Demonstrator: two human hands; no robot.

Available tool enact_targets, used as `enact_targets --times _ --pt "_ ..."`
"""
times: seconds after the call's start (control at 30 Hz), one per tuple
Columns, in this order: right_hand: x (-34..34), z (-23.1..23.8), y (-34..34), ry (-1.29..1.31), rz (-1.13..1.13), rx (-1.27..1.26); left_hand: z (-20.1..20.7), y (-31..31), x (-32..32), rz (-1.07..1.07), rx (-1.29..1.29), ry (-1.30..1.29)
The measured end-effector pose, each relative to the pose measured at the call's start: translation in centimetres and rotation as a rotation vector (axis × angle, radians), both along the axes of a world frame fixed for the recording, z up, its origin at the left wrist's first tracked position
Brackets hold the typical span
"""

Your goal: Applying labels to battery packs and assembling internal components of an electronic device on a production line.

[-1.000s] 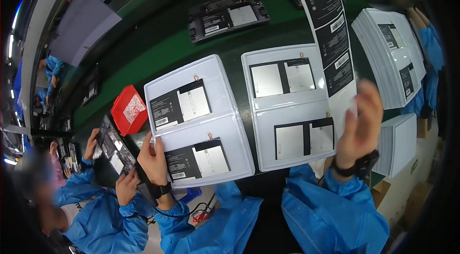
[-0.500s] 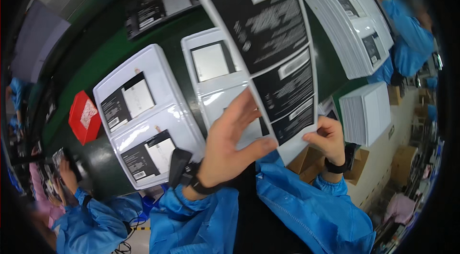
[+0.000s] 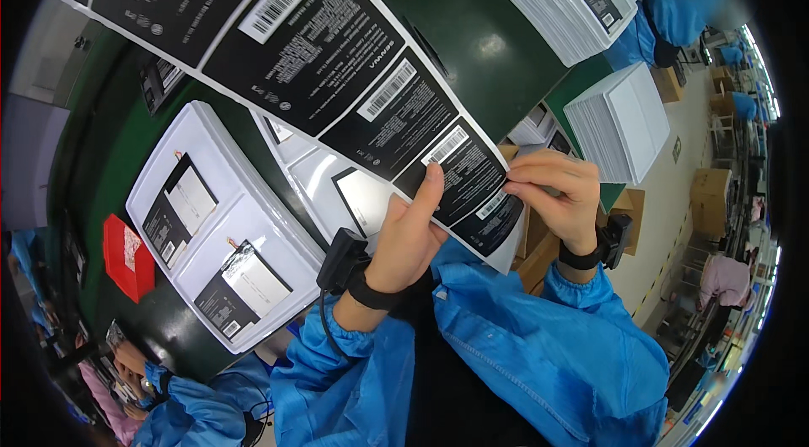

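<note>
A long strip of black labels (image 3: 404, 114) with white barcodes stretches from the upper left down to my hands. My left hand (image 3: 409, 245) grips its near edge, thumb lying on top and the fingers hidden beneath. At the opposite edge, my right hand (image 3: 556, 190) pinches thumb and forefinger together on the strip, close to a label's corner; whether a label is lifting there is too small to tell. Left of my hands, a white tray (image 3: 282, 274) carries two flat black-and-silver battery packs (image 3: 244, 291). Behind it, a second white tray (image 3: 308, 186) with similar packs is partly covered by the strip.
A red box (image 3: 126, 262) stands left of the trays on the green table (image 3: 506, 76). Stacked white trays (image 3: 539, 5) rise at the far right, with another white stack (image 3: 619, 123) nearer. Cardboard boxes sit beyond my right hand. A co-worker's hand (image 3: 131, 358) is at lower left.
The strip has swung to the left and now lies slanted across the view. My left hand has closed its thumb onto it, and my right hand has moved up along its edge.
</note>
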State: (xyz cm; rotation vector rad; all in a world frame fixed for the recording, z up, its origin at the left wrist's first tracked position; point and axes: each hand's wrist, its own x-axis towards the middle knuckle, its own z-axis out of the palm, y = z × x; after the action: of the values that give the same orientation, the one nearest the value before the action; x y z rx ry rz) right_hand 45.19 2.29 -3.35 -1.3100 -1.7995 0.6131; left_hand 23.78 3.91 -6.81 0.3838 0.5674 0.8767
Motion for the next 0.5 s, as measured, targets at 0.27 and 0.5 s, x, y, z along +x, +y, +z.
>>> enact_targets --times 0.27,0.5 --pt "0.1 -0.6 -0.4 0.007 0.013 -0.070 -0.3 -0.3 -0.5 -0.038 -0.102 -0.072" --pt "0.2 0.4 0.3 -0.077 0.104 -0.055 -1.1 -0.8 -0.5 -0.001 0.134 0.093"
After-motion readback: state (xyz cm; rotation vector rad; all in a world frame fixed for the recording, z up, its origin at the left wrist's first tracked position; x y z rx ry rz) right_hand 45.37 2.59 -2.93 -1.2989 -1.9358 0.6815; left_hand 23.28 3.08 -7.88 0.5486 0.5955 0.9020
